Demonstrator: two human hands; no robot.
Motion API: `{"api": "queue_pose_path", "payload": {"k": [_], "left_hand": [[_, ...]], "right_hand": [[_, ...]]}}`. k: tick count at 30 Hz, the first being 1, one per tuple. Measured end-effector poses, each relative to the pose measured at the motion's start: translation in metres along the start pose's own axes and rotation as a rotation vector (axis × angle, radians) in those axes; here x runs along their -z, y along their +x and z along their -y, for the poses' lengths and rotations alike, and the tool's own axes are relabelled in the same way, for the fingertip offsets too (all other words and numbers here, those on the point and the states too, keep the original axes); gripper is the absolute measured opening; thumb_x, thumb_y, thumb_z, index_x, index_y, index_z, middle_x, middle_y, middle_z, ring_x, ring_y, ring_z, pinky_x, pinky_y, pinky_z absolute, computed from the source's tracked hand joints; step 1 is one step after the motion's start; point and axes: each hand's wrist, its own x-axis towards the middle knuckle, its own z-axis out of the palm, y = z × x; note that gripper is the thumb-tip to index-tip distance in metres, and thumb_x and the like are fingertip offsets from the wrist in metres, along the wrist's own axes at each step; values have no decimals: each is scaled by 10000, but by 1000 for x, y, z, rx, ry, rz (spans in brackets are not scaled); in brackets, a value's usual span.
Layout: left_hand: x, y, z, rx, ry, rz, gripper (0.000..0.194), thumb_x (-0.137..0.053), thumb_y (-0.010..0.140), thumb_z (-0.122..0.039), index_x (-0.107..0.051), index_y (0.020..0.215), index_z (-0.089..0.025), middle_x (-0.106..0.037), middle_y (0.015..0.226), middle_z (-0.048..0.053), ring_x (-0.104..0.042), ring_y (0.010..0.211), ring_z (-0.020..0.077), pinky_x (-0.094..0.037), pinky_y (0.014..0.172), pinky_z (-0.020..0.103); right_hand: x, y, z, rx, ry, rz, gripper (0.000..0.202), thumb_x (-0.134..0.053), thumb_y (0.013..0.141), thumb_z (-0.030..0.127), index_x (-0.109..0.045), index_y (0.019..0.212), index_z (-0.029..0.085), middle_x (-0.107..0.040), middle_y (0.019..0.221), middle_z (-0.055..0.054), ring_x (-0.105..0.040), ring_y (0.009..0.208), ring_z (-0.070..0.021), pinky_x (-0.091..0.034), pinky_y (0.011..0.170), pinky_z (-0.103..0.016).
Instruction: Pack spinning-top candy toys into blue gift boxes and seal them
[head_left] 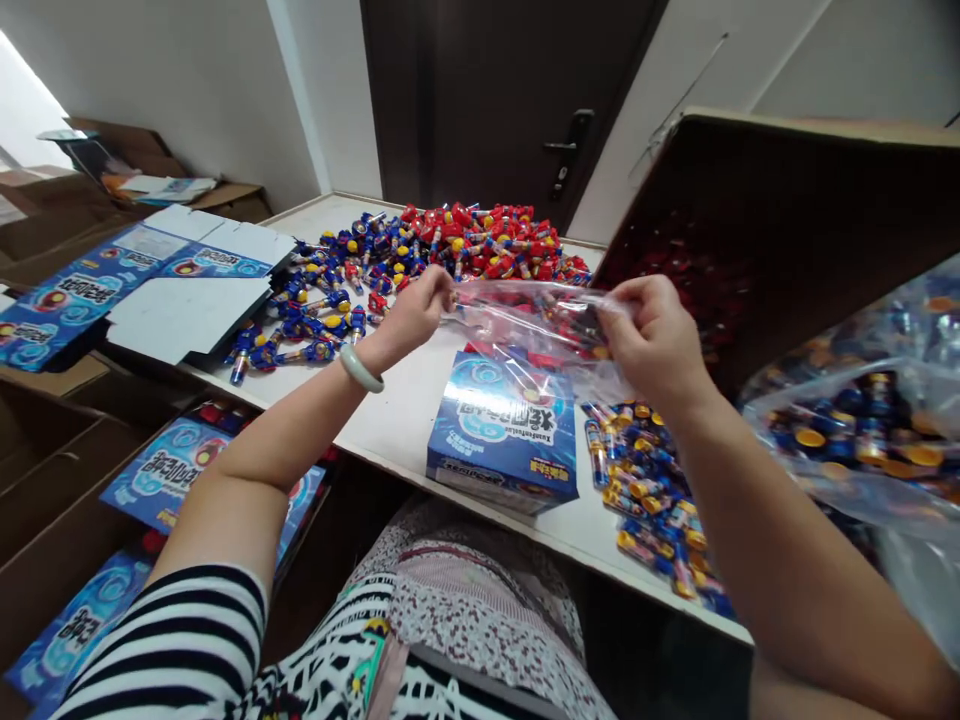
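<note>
A clear plastic bag (525,315) is stretched between my two hands above the table. My left hand (420,308), with a pale bangle on the wrist, pinches the bag's left end. The right end is pinched between the thumb and fingers of my right hand (652,330). Below the bag, a blue printed box (499,430) stands at the table's front edge. Behind it lies a heap of red toys (487,235), with blue toys (322,310) to the left. Small blue and yellow pieces (652,490) lie right of the box.
Flattened blue and white boxes (191,315) lie at the table's left end. Below them, a carton (45,530) holds printed boxes. On the right stand a tall cardboard carton (787,230) and a clear bag of blue and yellow pieces (870,430). A dark door is behind.
</note>
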Motion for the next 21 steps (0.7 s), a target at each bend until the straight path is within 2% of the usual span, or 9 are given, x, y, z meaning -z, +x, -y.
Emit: {"api": "queue_pose_path", "payload": {"k": [2, 4, 6, 9, 11, 13, 16, 19, 21], "left_hand": [[5, 19, -9, -12, 10, -151, 220, -424, 947, -126, -566, 1093, -209, -628, 858, 35, -645, 830, 183, -506, 810, 336], [11, 29, -17, -50, 48, -203, 229, -453, 959, -166, -565, 1151, -223, -617, 888, 35, -650, 867, 190, -500, 819, 335], [12, 31, -22, -111, 125, -117, 240, -524, 947, -218, -562, 1184, -220, -633, 944, 43, -652, 913, 199, -496, 833, 329], [5, 24, -22, -162, 344, 154, 353, -642, 874, -243, -557, 1212, -188, -668, 1069, 93, -655, 971, 239, -499, 841, 330], [-2, 18, -14, -107, 513, 293, 352, -630, 849, -189, -569, 1195, -159, -682, 1085, 132, -666, 963, 266, -501, 812, 334], [-9, 15, 1, -15, 616, 385, 303, -603, 827, -135, -600, 1129, -153, -701, 999, 134, -680, 912, 274, -495, 765, 325], [-13, 23, 28, 129, 580, 414, 181, -682, 760, -134, -633, 928, -181, -685, 811, 85, -682, 846, 276, -480, 723, 313], [-7, 52, 44, 341, 404, 279, 251, -811, 684, -167, -561, 707, -175, -590, 661, 35, -650, 791, 256, -479, 726, 326], [5, 79, 39, 423, 223, 32, 301, -814, 712, -144, -515, 692, -166, -537, 652, 1, -598, 767, 188, -481, 750, 316]], "right_hand": [[1, 0, 10, 91, -246, 95, 364, -657, 830, 448, -570, 1101, 221, -649, 748, -27, -595, 638, -203, -394, 586, -294], [-2, -1, 10, 122, -541, 247, 399, -700, 810, 440, -589, 1117, 211, -682, 768, -63, -632, 668, -246, -392, 585, -309], [-7, -1, -1, 83, -764, 395, 300, -658, 849, 370, -616, 1088, 194, -707, 802, -108, -666, 716, -285, -400, 593, -322], [-13, 6, -32, 3, -885, 499, 181, -557, 886, 225, -657, 1030, 180, -727, 879, -150, -690, 786, -296, -403, 610, -321], [-15, 9, -52, -15, -879, 411, 215, -510, 888, 176, -674, 1027, 182, -728, 945, -159, -688, 821, -286, -402, 622, -317], [-15, 11, -68, -15, -818, 262, 236, -521, 876, 192, -681, 1049, 189, -719, 994, -156, -675, 840, -276, -398, 633, -314], [-16, 18, -80, -76, -621, 82, 250, -589, 820, 237, -692, 1046, 209, -708, 995, -128, -643, 836, -251, -396, 649, -307], [-10, 46, -86, -145, -363, 41, 242, -615, 805, 297, -697, 1021, 225, -698, 905, -95, -624, 833, -243, -419, 676, -312], [1, 75, -91, -158, -222, 67, 237, -617, 815, 352, -698, 1002, 231, -693, 852, -83, -628, 840, -245, -439, 693, -321]]}}
